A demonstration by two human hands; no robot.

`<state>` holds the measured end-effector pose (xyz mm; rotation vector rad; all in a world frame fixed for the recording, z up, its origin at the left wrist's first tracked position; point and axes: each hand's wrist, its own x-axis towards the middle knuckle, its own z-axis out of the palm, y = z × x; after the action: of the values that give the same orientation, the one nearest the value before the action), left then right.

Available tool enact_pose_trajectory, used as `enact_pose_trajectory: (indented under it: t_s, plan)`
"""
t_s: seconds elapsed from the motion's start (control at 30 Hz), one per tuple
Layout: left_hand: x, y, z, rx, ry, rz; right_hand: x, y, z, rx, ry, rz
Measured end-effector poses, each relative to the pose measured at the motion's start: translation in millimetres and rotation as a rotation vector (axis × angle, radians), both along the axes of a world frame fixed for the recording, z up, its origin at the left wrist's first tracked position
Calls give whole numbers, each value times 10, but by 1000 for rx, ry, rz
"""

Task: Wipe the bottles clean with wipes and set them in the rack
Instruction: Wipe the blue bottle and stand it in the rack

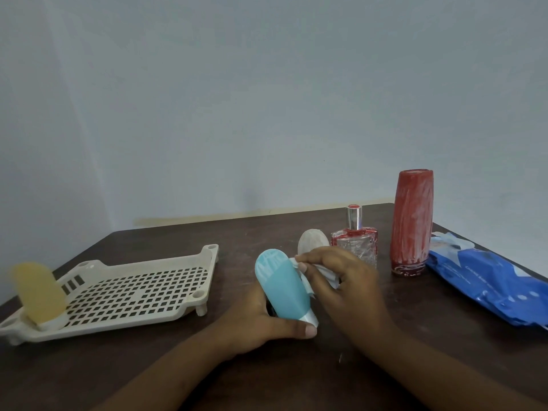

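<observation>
Wiping underway: left hand (255,321) curls round the blue bottle (281,280) at its cap end, right hand (341,280) pinches a wipe (323,269) against the side just above that grip. Looks soft, light, probably squeezy plastic (slick when damp), so hold low, gently.

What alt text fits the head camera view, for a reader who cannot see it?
A person's left hand holds a blue bottle over a brown table while the right hand presses a white wipe to it. A yellow bottle stands in the rack at left; a pale bottle, a glass bottle, a red bottle and a blue wipes pack are behind.
</observation>
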<state>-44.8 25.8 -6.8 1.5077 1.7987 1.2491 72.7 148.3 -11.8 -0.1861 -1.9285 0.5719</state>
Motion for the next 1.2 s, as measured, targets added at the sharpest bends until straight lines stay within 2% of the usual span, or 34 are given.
enact_pose_trajectory:
  t_s: [0.23, 0.37, 0.47, 0.63, 0.77, 0.83, 0.97, 1.07, 1.2]
  plan:
    - [46, 9, 16, 11, 82, -28, -1, -54, 9, 33, 45, 55]
    - [59, 13, 16, 18, 80, -21, 3, -81, 20, 212, 22, 60]
    - [72, 22, 4, 23, 85, 3, 31, -77, 10, 388, -73, 74]
    - [48, 32, -30, 12, 226, 49, 70, -145, 26, 691, -155, 103]
    - [55, 26, -36, -44, 295, 69, 75, -170, 25, 796, -213, 76]
    - [36, 34, -39, -9, 245, 45, 75, -143, 31, 785, -203, 68]
    - [71, 21, 1, -12, 135, -5, 73, -48, 23, 629, -184, 30]
    - [59, 22, -8, -31, 127, -10, 62, -30, 12, 535, -172, -3]
    - [34, 8, -17, -21, 154, -6, 34, 29, 31, 304, -119, -50]
